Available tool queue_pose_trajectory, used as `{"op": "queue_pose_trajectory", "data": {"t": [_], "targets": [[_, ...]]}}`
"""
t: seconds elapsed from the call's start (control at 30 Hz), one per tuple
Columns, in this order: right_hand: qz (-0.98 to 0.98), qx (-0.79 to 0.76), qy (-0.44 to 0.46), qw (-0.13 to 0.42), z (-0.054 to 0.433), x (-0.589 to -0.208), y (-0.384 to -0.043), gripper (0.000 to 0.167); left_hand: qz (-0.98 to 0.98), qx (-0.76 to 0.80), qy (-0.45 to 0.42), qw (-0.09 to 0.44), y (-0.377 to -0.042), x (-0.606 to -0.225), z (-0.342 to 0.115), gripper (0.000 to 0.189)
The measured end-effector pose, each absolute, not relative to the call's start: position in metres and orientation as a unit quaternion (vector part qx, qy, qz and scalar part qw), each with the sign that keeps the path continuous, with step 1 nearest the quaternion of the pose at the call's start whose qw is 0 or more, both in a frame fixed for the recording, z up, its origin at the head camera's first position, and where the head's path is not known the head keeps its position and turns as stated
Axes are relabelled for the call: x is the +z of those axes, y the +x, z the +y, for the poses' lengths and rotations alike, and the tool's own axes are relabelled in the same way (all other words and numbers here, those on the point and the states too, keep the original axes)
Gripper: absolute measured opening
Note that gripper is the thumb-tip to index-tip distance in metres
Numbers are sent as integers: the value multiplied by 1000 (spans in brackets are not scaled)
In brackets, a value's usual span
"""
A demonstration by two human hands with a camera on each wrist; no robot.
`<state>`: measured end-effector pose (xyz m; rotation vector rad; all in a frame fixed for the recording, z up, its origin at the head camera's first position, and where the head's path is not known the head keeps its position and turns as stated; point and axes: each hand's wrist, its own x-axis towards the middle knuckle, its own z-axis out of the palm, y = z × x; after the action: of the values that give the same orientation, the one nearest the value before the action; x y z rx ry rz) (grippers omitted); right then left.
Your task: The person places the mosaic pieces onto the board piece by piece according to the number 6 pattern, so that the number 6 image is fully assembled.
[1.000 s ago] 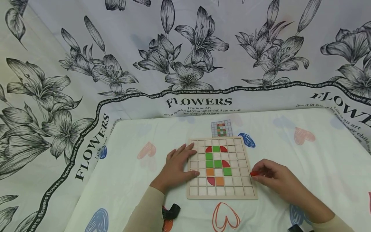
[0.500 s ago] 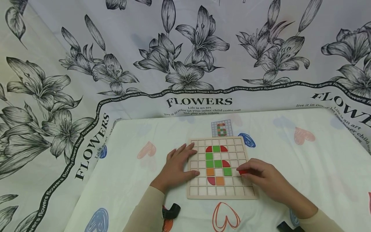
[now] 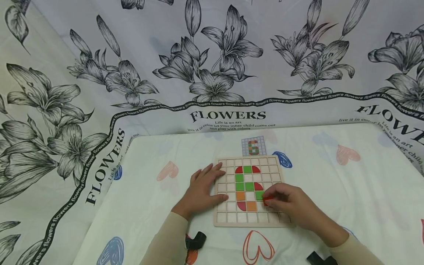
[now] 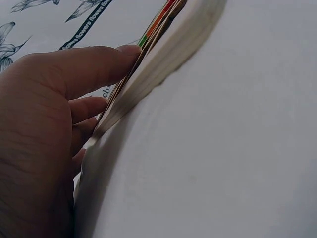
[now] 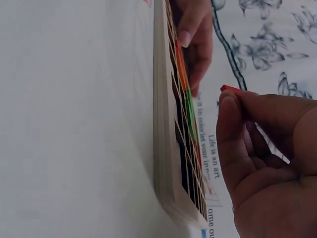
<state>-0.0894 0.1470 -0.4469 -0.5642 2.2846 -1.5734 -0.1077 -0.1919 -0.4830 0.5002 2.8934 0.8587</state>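
Note:
A square wooden grid board (image 3: 232,225) lies flat on the cloth in the head view. Several red, green and orange tiles sit in its middle cells, among them an orange tile (image 3: 251,206) low in the pattern. My left hand (image 3: 202,192) rests along the board's left edge with spread fingers, its thumb over the rim. Between the thumb and fingertips of my right hand (image 3: 293,204) is a small red tile (image 3: 266,200), pinched above the board just right of the lowest green tile. In the right wrist view only a corner of this red tile (image 5: 231,89) shows.
Behind the board lies a small grid card (image 3: 245,146) with a coloured pattern. A white cloth (image 3: 311,154) printed with hearts covers the table. A flower-print curtain (image 3: 225,88) hangs behind. A black strap piece (image 3: 196,241) shows by the left forearm.
My right hand has moved left with the red tile, from beyond the board's right edge to above its cells near the pattern. The left hand has stayed in place.

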Motion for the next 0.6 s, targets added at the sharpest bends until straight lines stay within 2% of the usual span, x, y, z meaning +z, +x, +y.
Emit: {"op": "queue_pose_trajectory", "data": {"t": [0.6], "targets": [[833,-512,-131,164,126,-456,-83,11,944,280,172,36,-109,-485,-193,77]]}}
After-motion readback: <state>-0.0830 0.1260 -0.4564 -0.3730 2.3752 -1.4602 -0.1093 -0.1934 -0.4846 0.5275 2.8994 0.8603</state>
